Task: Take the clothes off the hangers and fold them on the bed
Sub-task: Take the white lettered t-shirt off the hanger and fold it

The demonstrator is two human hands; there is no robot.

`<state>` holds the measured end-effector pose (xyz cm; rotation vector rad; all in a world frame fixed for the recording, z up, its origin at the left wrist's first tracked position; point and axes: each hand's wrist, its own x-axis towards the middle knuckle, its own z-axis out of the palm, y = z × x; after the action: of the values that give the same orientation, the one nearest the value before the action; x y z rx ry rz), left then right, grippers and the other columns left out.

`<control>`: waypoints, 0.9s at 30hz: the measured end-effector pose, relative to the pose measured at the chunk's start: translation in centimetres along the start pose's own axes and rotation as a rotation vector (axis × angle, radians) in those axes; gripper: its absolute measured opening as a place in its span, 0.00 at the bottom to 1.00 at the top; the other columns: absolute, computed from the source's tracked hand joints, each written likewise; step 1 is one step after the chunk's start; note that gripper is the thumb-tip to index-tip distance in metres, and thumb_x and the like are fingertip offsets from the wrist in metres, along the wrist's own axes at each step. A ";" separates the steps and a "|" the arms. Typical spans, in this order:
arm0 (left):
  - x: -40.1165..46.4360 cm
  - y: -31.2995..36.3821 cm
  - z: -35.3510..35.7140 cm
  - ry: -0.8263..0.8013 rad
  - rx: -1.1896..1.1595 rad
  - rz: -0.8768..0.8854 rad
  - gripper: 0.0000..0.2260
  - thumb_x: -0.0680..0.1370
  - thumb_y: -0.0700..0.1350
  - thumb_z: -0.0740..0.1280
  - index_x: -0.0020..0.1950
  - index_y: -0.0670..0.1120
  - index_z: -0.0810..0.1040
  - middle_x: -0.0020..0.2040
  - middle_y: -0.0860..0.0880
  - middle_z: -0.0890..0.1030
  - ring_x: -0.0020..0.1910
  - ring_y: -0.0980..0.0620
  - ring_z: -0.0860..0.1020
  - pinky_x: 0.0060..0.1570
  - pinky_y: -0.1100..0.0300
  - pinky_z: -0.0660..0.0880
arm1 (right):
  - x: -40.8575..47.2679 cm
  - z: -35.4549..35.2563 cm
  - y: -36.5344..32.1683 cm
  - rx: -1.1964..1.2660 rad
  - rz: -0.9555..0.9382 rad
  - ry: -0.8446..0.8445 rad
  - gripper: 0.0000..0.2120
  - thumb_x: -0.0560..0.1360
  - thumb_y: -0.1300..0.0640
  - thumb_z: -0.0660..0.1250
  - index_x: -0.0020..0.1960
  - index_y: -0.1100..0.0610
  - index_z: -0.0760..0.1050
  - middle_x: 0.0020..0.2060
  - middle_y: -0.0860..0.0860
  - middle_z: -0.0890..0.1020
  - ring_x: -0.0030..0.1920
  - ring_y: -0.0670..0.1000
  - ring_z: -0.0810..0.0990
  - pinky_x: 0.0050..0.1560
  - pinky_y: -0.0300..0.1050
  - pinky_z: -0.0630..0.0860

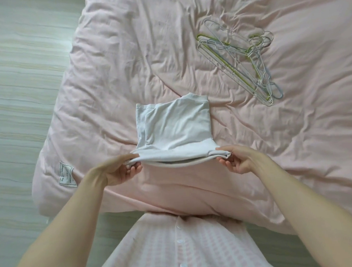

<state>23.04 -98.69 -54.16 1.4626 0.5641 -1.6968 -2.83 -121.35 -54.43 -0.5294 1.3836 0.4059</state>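
Shirt: the soft white cotton top [174,125] lies on the pink quilted bed cover [125,64], half folded.
Hands: the left hand [119,169] and right hand [236,160] each pinch a near corner.
Done: the thin wire hangers [247,67] lie bare, well apart.
Left: I think 1 last fold.

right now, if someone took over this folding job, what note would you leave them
Left hand and right hand each pinch a near corner of the white cotton garment, lifting its near edge; its far part lies on the pink quilted duvet.
Pile of bare wire hangers lies far right on the duvet, apart from the garment.
Done: no clothes hang on any hanger in view.
Left: finish this fold and lay it flat.
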 end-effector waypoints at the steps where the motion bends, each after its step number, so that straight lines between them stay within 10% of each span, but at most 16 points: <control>1: 0.0 1.0 0.4 -0.001 -0.045 0.030 0.08 0.79 0.41 0.62 0.42 0.38 0.73 0.29 0.45 0.77 0.27 0.51 0.80 0.22 0.67 0.75 | 0.0 0.1 -1.1 0.055 -0.024 -0.018 0.15 0.77 0.56 0.64 0.35 0.62 0.80 0.24 0.51 0.80 0.21 0.44 0.77 0.17 0.31 0.69; 16: 8.6 15.1 5.7 0.169 0.143 0.144 0.12 0.77 0.46 0.56 0.34 0.46 0.69 0.26 0.51 0.77 0.25 0.55 0.78 0.22 0.70 0.70 | 5.8 1.8 -15.4 0.419 -0.095 0.015 0.07 0.76 0.62 0.63 0.40 0.62 0.76 0.24 0.51 0.79 0.21 0.44 0.77 0.19 0.29 0.69; 23: 14.3 14.4 3.6 0.548 0.408 0.400 0.29 0.69 0.65 0.67 0.61 0.46 0.70 0.52 0.48 0.77 0.46 0.52 0.76 0.48 0.57 0.74 | 12.1 0.7 -15.4 0.048 -0.377 0.418 0.12 0.75 0.50 0.64 0.39 0.59 0.74 0.39 0.56 0.80 0.39 0.54 0.80 0.38 0.42 0.77; 27: 15.3 10.0 3.7 0.470 0.445 0.326 0.44 0.60 0.66 0.74 0.67 0.44 0.64 0.61 0.51 0.73 0.59 0.51 0.75 0.58 0.53 0.73 | 13.3 1.4 -12.0 -0.102 -0.335 0.267 0.21 0.73 0.44 0.68 0.56 0.60 0.74 0.50 0.53 0.82 0.49 0.52 0.81 0.54 0.48 0.77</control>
<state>28.78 -111.58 -66.31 2.1680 0.1674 -1.2678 7.09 -130.86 -66.08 -0.9096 1.4997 0.1355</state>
